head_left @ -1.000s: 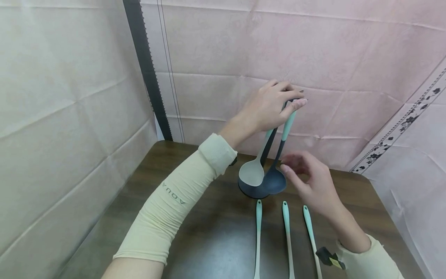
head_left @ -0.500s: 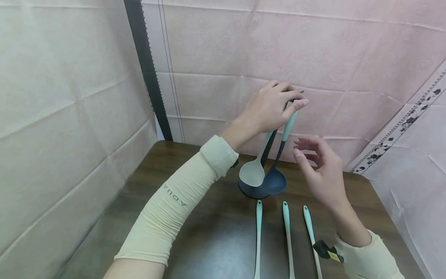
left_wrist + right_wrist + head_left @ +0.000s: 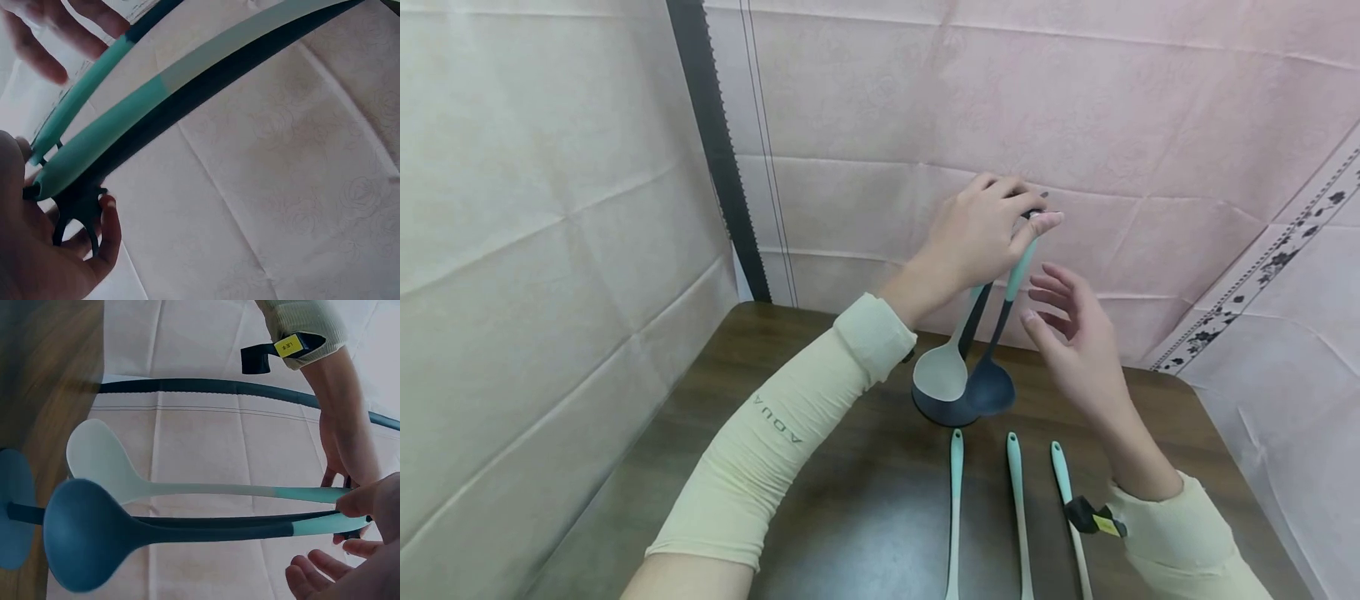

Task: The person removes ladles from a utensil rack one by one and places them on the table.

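Observation:
My left hand (image 3: pixel 981 233) grips the hooked top of a dark utensil stand (image 3: pixel 78 209), whose round base (image 3: pixel 934 410) sits on the table. Two ladles hang from the stand side by side, bowls low and mint-green handles up. One is pale grey (image 3: pixel 942 372); the other is dark blue (image 3: pixel 991 387). To the right of the dark blue ladle's handle, my right hand (image 3: pixel 1078 346) is raised with loosely bent fingers, holding nothing. A small gap separates it from that handle in the head view. The left hand hides most of the hooks there.
On the brown wooden table (image 3: pixel 850 517), three mint-handled utensils lie in a row: a left one (image 3: pixel 955 508), a middle one (image 3: pixel 1018 500) and a right one (image 3: pixel 1067 504). Their far ends leave the frame. A pale cloth (image 3: pixel 880 108) hangs close behind the stand.
My right hand has left the dark blue ladle's bowl, moved rightward, then up and slightly back left beside its handle. The left hand, stand and ladles have barely shifted.

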